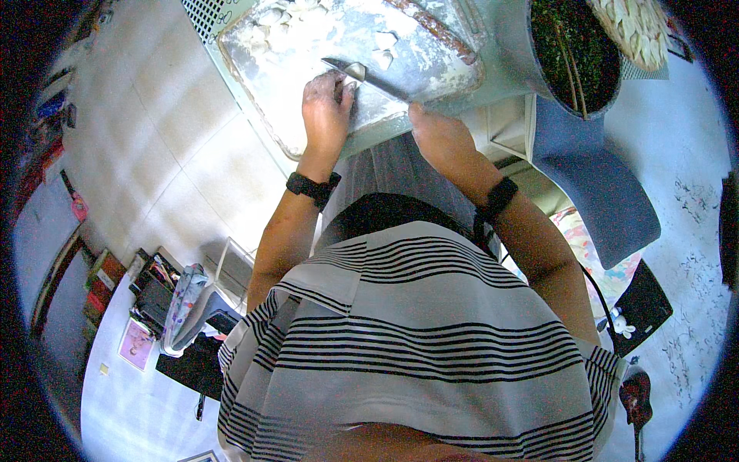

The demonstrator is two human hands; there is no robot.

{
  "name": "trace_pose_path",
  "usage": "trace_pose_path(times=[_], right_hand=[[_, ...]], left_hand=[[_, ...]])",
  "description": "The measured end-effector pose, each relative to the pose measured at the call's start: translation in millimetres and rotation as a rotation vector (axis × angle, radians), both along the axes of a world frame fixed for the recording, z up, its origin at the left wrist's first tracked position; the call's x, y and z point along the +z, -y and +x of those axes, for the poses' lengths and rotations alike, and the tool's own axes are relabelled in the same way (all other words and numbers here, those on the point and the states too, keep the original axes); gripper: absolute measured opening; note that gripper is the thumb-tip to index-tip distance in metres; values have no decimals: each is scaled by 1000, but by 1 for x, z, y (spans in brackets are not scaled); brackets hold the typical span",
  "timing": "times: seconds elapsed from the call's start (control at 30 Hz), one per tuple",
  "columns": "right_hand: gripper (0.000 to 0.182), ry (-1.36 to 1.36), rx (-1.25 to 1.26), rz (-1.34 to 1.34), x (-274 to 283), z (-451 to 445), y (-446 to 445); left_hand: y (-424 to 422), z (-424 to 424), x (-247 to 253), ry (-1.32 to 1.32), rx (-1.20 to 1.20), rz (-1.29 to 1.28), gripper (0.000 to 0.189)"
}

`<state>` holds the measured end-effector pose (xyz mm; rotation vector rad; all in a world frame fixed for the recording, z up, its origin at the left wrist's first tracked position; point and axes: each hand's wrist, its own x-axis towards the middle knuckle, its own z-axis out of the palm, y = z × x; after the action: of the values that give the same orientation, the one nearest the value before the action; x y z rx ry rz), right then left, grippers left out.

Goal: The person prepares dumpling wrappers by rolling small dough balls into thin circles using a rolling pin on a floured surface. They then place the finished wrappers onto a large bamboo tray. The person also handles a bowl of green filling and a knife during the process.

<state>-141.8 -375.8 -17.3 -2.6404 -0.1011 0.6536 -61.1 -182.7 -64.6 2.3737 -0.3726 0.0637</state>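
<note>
A floured board (277,110) lies before me on a light green table. My right hand (434,128) is closed round the handle of a knife (385,92), whose blade points up and left across the board. Just left of it, my left hand (328,104) has its fingers curled at a small pale piece of dough (354,71) beside the blade; whether it grips the piece is hard to tell. Two more pale pieces (384,48) lie beyond the knife. Several others (271,23) are grouped at the board's upper left, partly washed out by glare.
A brown wooden rolling pin (441,34) lies along the board's far right part. Right of the board stands a large pot (537,63) of dark green chopped filling, with chopsticks (568,72) in it. Beyond it, a round tray (635,34) holds several dumplings. A blue chair (594,173) is at the right.
</note>
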Motion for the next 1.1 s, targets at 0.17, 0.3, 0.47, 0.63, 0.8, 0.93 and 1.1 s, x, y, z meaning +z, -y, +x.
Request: trace_pose_path(times=[0.17,0.3,0.47,0.63,0.8,0.93,1.1], right_hand=[[13,3,1,42,-14,18,-15],[15,58,-76,-11,-27,35,-15],[12,49,112,-52,11,20,-11],[12,53,143,-67,17,1,-7],[12,1,147,-111,18,0,-6],[13,-25,68,-36,-8,2,-13],[15,45,91,27,-30,27,-27]], left_hand=[[-1,-2,1,-50,33,15,21],[-11,-7,-3,20,15,43,26],[-19,-20,0,68,-33,64,30],[-15,-23,3,83,-63,83,29],[-15,-23,1,97,-95,102,27],[-15,-23,0,88,-97,116,28],[-18,-19,5,-7,-35,107,28]])
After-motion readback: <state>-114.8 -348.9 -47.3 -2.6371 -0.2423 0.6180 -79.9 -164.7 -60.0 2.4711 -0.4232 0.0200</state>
